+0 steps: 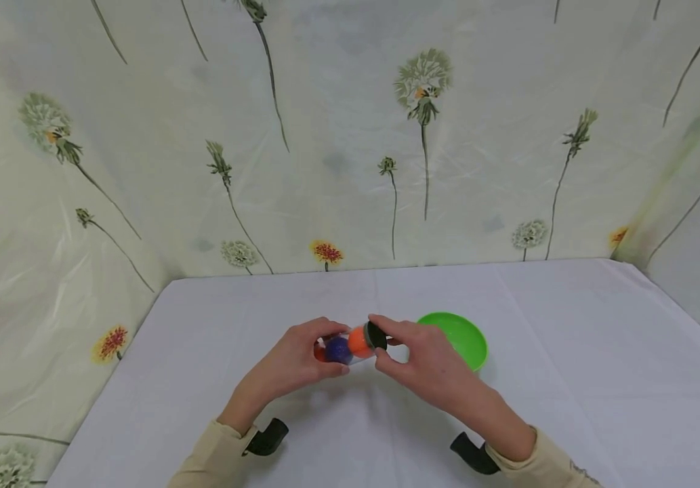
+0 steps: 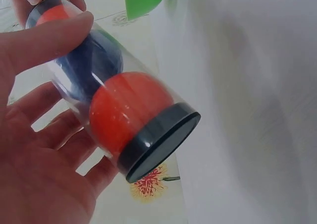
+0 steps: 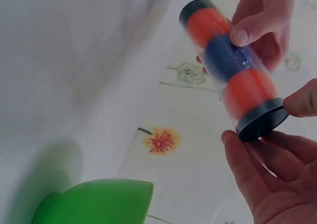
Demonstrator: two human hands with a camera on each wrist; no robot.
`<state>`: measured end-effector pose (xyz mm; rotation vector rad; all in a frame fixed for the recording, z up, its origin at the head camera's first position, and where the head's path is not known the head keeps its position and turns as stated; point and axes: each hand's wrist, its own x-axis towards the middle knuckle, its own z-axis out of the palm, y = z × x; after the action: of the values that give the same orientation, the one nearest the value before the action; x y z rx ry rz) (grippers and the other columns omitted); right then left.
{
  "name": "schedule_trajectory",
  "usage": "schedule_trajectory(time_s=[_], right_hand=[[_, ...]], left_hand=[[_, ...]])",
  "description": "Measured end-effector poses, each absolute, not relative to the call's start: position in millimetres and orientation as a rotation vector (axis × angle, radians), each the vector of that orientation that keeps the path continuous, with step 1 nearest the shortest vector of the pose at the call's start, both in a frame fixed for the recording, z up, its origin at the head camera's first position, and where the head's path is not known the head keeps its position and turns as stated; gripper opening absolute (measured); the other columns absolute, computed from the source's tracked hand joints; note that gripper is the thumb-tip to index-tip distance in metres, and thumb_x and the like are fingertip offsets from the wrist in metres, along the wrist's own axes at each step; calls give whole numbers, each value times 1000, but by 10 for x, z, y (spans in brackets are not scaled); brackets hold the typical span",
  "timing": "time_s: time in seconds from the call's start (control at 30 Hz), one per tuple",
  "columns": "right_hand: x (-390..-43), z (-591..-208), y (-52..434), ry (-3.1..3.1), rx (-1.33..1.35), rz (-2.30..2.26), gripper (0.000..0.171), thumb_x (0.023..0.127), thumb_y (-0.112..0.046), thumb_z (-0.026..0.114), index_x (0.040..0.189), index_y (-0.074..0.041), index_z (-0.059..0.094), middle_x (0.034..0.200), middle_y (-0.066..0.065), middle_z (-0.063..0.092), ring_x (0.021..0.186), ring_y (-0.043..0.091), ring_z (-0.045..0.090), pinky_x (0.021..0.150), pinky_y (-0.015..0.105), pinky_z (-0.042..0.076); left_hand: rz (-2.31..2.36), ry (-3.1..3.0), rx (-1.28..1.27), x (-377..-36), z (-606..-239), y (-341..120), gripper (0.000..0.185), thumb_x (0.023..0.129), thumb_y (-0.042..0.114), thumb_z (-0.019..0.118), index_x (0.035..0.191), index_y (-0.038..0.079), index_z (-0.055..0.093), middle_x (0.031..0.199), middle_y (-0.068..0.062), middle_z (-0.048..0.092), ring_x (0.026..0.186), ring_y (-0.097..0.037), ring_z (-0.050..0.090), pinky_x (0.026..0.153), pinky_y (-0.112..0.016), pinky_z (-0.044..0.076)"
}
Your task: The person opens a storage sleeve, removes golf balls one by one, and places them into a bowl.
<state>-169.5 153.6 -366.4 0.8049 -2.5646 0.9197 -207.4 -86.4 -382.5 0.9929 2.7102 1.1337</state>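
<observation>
A clear tube point(image 1: 345, 348) lies level above the white table between both hands, with black caps on both ends. Inside it, a blue ball point(image 3: 225, 58) sits between two orange-red balls point(image 2: 126, 110). My left hand point(image 1: 289, 366) grips the tube's left part, thumb over the blue ball and fingers curled behind; the left wrist view shows this hand point(image 2: 34, 159) and the left cap point(image 2: 161, 147) up close. My right hand point(image 1: 425, 362) pinches the right black cap point(image 1: 377, 335) between thumb and fingers. In the right wrist view its fingertips point(image 3: 233, 140) sit at that cap's rim point(image 3: 262, 125).
A bright green bowl point(image 1: 458, 337) stands on the white table point(image 1: 569, 379) just behind my right hand. Floral cloth walls point(image 1: 350, 149) close the table on the left, back and right. Black wrist mounts point(image 1: 267, 437) hang under both sleeves.
</observation>
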Motion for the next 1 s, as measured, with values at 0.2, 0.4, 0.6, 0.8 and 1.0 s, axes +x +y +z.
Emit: schedule_trajectory(time_s=[0.2, 0.4, 0.6, 0.8, 1.0], right_hand=[[-1680, -3638, 1465, -2618, 693, 937, 45, 82, -12, 68, 127, -8, 65, 107, 5, 73, 86, 16, 72, 55, 21, 45], [-1692, -3633, 1421, -2607, 673, 949, 44, 80, -10, 68, 124, -8, 67, 106, 6, 73, 83, 17, 72, 60, 22, 49], [-1708, -3675, 1427, -2570, 662, 1049, 41, 80, -5, 68, 121, -6, 69, 101, 7, 74, 81, 13, 72, 66, 27, 55], [-1710, -3692, 1459, -2549, 665, 1185, 40, 82, -3, 67, 122, -6, 68, 109, 7, 72, 85, 10, 71, 75, 29, 56], [-1695, -3681, 1482, -2559, 679, 1255, 40, 83, -4, 67, 124, -5, 67, 113, 8, 71, 87, 12, 72, 75, 27, 56]], left_hand=[[1100, 2719, 1016, -2067, -3823, -859, 48, 81, 19, 82, 125, 12, 63, 106, 7, 61, 92, -10, 57, 82, -29, 51], [1102, 2723, 1020, -2062, -3803, -869, 48, 82, 18, 82, 125, 10, 63, 105, 6, 60, 93, -10, 57, 83, -31, 51], [1105, 2715, 1028, -2064, -3797, -884, 48, 81, 17, 82, 124, 11, 64, 104, 6, 60, 92, -10, 57, 83, -31, 51], [1099, 2701, 1021, -2057, -3771, -885, 48, 81, 18, 82, 125, 14, 65, 102, 8, 59, 91, -9, 56, 82, -30, 51], [1099, 2700, 1017, -2054, -3772, -871, 47, 81, 18, 83, 125, 14, 65, 101, 9, 59, 91, -9, 56, 83, -30, 51]])
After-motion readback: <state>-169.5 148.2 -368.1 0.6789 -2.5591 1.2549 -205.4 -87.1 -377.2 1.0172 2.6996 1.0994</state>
